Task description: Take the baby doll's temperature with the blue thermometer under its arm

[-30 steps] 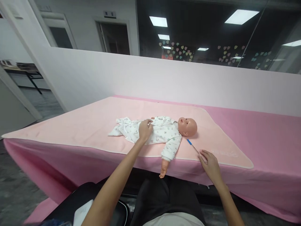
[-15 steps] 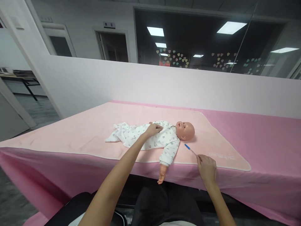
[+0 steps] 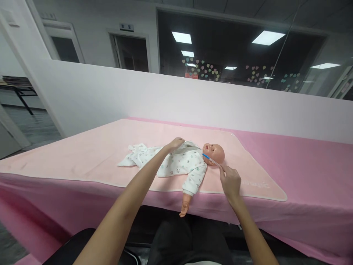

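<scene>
A baby doll lies on its back with its head to the right, dressed in a white printed romper. The doll's near arm hangs over the table's front edge. My left hand is closed on the romper's front flap at the chest and lifts it, so the front gapes. Pinched in my right hand is a slim clear stick with a blue end, apparently a thermometer. Its blue end points left, in front of the doll's chin and neck; whether it touches, I cannot tell.
A peach mat lies under the doll on a pink tablecloth. Behind the table runs a white half wall with dark glass above it. My legs are under the front edge.
My right hand has carried the thermometer up and left, from beside the doll's shoulder to its chin. My left hand has pulled the romper's front flap up and away, opening it.
</scene>
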A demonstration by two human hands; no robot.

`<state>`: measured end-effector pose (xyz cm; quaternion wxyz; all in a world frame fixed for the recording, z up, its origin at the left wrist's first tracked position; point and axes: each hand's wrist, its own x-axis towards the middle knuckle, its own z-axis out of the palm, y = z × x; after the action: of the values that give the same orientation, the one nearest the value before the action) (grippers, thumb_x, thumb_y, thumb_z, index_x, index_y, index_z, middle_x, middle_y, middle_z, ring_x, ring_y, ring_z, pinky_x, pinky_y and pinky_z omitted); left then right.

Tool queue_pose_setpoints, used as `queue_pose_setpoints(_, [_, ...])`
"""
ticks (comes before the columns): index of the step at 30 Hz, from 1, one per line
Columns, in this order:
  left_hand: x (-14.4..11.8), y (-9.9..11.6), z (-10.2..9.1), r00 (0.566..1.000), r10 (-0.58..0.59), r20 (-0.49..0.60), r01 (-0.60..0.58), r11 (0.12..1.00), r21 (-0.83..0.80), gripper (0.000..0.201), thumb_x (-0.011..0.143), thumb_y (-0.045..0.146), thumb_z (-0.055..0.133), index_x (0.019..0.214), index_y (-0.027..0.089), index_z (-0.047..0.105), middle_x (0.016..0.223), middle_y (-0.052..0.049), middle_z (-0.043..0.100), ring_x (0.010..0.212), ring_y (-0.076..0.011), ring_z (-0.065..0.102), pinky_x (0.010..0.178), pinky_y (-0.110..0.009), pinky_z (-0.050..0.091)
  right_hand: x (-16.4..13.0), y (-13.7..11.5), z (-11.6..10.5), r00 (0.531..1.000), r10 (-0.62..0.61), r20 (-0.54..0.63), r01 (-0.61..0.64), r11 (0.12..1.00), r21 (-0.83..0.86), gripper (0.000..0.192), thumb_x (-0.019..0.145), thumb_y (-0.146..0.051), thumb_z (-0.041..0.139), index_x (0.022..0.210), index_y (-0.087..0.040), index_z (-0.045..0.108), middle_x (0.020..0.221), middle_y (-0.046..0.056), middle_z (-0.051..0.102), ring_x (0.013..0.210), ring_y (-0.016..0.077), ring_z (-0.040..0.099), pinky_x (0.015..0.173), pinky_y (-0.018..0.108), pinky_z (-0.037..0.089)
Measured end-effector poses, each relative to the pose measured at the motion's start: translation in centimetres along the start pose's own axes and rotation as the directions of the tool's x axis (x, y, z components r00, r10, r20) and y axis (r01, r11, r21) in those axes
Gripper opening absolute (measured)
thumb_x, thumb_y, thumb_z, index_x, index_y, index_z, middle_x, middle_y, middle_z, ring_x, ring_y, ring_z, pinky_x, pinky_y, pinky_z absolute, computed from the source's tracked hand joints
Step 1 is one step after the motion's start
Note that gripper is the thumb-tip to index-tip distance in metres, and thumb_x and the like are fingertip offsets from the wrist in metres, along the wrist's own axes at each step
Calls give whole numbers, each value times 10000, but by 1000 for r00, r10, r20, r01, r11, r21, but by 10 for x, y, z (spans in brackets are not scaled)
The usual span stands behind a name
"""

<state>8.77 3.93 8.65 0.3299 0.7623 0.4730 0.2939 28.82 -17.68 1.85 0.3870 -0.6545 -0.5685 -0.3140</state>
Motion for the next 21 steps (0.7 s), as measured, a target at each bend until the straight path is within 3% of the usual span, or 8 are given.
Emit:
queue_pose_setpoints(3, [2, 7, -10, 996, 20, 87, -24, 999, 44, 424, 657, 555, 528, 759, 149, 596, 801, -43, 614, 767, -180, 540, 647, -257, 414, 29, -20, 23, 986, -81, 143, 76, 996, 44, 353, 911, -197, 341, 766, -181, 663, 700, 38, 662, 631, 119, 568, 565, 223, 346])
queue_pose_setpoints(6, [3, 11, -17, 982, 68, 175, -101, 977, 188, 472, 553, 540, 649, 830, 159, 627, 834, -42, 634, 785, -189, 554, 664, -245, 410, 54, -40, 45, 938, -101, 332, 113, 993, -18, 300, 892, -160, 364, 783, -166, 643, 806, 75, 656, 695, 144, 569, 565, 237, 342])
queue_pose_setpoints(11, [3, 20, -21, 954, 279, 114, -301, 870, 391, 371, 735, 480, 480, 772, 157, 658, 733, -29, 628, 719, -157, 531, 660, -239, 365, 95, -71, 64, 797, -136, 588, 191, 981, -33, 301, 827, -17, 351, 860, -134, 627, 873, 110, 633, 784, 175, 568, 651, 264, 376])
queue_pose_setpoints(14, [0, 26, -22, 927, 357, 116, -373, 842, 391, 408, 786, 472, 414, 730, 147, 655, 674, -17, 615, 658, -131, 497, 608, -230, 330, 114, -83, 72, 740, -135, 659, 175, 985, 6, 316, 808, 20, 354, 911, -112, 622, 919, 118, 625, 795, 161, 576, 635, 244, 390])
queue_pose_setpoints(21, [-6, 31, -28, 896, 428, 119, -439, 808, 392, 418, 809, 468, 427, 717, 136, 664, 662, -6, 627, 633, -113, 492, 582, -221, 320, 125, -78, 77, 708, -131, 694, 126, 990, 58, 176, 882, -263, 482, 958, -155, 599, 941, 58, 614, 868, 146, 578, 758, 289, 461])
